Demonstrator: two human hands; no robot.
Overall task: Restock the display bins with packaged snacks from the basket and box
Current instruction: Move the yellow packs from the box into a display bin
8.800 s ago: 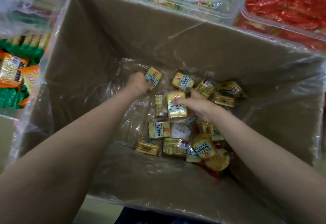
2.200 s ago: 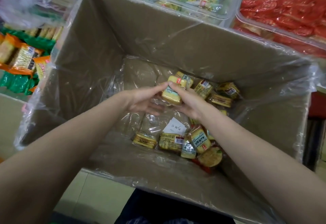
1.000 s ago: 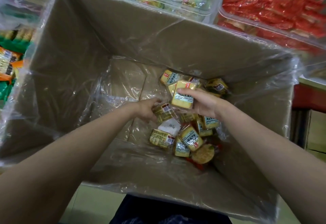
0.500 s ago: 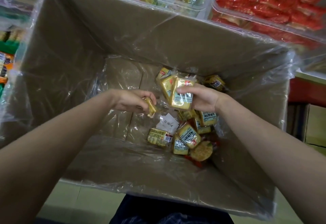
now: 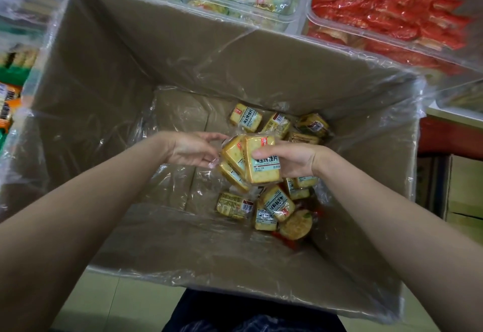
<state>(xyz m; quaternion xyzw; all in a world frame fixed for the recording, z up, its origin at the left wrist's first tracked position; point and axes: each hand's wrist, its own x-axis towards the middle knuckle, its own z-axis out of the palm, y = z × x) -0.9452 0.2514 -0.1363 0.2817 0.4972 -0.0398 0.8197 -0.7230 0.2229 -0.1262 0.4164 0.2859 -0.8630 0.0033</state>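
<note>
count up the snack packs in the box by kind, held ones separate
held square yellow packs, in the right hand: 3
loose square yellow packs on the floor of the box: about 9, some half hidden
round pack: 1
total: about 13

Soft, even indoor light; glare streaks on plastic liner (image 5: 235, 44) beyond both hands. Box floor beneath them dim. Wide-angle bending, blur toward frame edges.
</note>
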